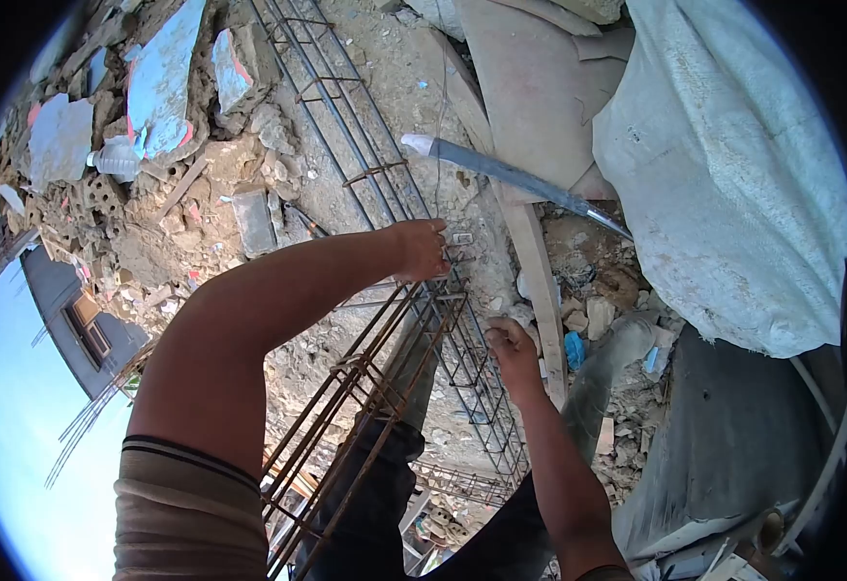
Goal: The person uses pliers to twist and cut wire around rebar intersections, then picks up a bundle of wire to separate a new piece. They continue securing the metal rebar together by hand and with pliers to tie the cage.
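My left hand (422, 250) is closed at the joint where two rebar cages meet, its fingers wrapped over the bars. One rebar cage (375, 172) of long dark bars with square stirrups runs from the top of the view down past this hand. A rustier rebar cage (346, 407) rises from the lower left between my legs to the same joint. To the right of the bars, apart from them, my right hand (513, 351) has its fingers curled and pinched together. Whatever it may hold is too small to make out.
Broken masonry (240, 145) with blue-painted slabs (164, 82) heaps up on the left, beside a plastic bottle (117, 158). A dark pole (520, 179) and wooden planks (532, 271) lie to the right. A large white sack (733, 184) bulges at the upper right.
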The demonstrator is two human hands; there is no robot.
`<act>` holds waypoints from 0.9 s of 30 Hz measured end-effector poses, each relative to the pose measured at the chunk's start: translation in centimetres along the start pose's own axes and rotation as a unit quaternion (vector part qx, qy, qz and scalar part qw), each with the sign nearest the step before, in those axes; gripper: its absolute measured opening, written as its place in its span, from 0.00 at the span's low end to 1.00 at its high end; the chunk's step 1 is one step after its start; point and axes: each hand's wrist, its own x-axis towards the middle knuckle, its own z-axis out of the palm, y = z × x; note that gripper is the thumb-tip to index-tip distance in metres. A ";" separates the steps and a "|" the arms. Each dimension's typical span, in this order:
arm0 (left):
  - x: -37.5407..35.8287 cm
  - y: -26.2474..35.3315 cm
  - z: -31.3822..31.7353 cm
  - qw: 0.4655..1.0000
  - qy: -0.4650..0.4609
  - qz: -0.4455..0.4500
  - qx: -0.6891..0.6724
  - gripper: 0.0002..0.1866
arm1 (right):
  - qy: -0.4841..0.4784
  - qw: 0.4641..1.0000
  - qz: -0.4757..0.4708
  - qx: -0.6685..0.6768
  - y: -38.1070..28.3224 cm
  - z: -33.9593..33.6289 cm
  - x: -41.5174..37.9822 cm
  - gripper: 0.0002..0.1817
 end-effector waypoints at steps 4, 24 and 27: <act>1.9 -0.2 -2.2 0.974 -0.166 -0.112 -0.111 0.17 | -0.078 0.990 0.086 0.078 0.8 1.8 -9.5 0.16; -7.6 -1.5 33.1 0.888 0.015 -0.400 -0.227 0.10 | 0.234 0.844 -0.244 -0.416 -1.3 -7.3 12.2 0.39; -4.6 -3.5 32.1 0.709 0.200 -0.524 -0.428 0.09 | 0.221 0.854 -0.233 -0.410 1.0 -6.2 15.1 0.43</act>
